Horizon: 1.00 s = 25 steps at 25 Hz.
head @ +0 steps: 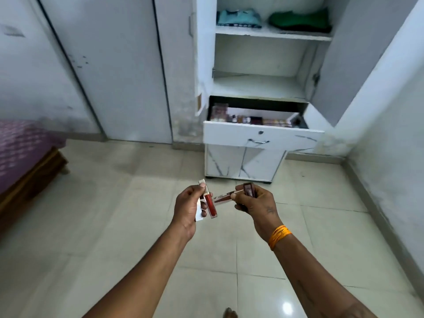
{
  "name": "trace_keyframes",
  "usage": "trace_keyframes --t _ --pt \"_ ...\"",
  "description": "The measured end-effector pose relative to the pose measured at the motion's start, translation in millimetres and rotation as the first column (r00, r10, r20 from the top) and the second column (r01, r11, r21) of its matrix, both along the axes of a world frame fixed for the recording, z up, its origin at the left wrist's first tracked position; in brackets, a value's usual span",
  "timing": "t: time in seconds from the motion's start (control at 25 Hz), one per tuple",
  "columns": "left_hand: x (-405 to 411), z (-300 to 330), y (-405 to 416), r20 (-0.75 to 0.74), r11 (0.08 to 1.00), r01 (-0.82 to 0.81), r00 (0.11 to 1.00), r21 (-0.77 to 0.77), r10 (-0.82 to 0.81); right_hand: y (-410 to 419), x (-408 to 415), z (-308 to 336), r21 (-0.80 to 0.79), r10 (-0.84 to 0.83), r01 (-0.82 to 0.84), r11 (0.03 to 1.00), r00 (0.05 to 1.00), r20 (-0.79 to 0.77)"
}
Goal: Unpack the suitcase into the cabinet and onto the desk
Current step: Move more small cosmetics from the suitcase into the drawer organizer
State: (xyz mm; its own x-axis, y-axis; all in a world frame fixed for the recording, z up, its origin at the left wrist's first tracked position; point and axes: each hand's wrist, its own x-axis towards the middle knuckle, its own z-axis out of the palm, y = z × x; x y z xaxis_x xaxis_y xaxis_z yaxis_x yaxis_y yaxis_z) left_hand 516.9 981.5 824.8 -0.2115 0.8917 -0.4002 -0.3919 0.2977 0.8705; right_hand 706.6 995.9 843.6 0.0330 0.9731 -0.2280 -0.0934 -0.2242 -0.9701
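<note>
My left hand (186, 208) grips a red lip gloss tube (210, 205) with a pale cap, plus a white strip of packaging behind it. My right hand (254, 203) holds dark maroon lip gloss tubes (249, 188), one of them (223, 198) pointing left toward the red tube. Both hands are raised over the tiled floor, in front of the white cabinet (261, 65). Its drawer (261, 135) is pulled out and holds several small cosmetic items (243, 119). The suitcase and the desk are out of view.
Folded teal clothing (238, 18) and green clothing (300, 20) lie on the cabinet's top shelf. The cabinet door (339, 60) stands open at right. A bed with purple cover (20, 148) is at left, a closed door (110, 65) behind.
</note>
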Motion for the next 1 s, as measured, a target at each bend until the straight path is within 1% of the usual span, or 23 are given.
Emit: trace_keyframes --t 0.08,0.16,0.32,0.48,0.64,0.8,1.0 --pt "39.7 2.6 50.5 -0.001 0.999 0.038 0.999 0.007 -0.038 43.2 37.6 6.2 0.003 -0.047 0.047 0.999 0.999 0.002" --pt "68.6 5.3 93.4 -0.031 0.998 0.062 0.998 0.001 -0.062 81.4 65.5 10.9 0.003 -0.096 0.095 0.995 0.995 0.007" --pt "109.6 4.9 189.2 -0.042 0.993 0.121 0.992 0.002 -0.121 166.1 105.7 4.6 0.018 -0.175 0.175 0.984 0.984 0.012" --pt "128.6 -7.9 285.7 -0.051 0.988 0.154 0.987 0.003 -0.154 251.1 128.0 -11.9 0.018 -0.266 0.266 0.964 0.964 0.021" --pt "138.3 -17.7 402.3 -0.086 0.972 0.234 0.969 0.007 -0.232 351.1 139.1 -24.0 0.009 -0.335 0.335 0.942 0.941 0.040" --pt "149.1 -14.0 506.6 -0.109 0.959 0.282 0.954 0.020 -0.279 444.2 148.6 -14.1 -0.014 -0.396 0.397 0.918 0.917 0.055" --pt "177.6 -40.4 607.2 -0.144 0.957 0.283 0.947 -0.057 -0.289 530.9 166.9 -27.9 -0.009 -0.420 0.424 0.906 0.898 0.131"
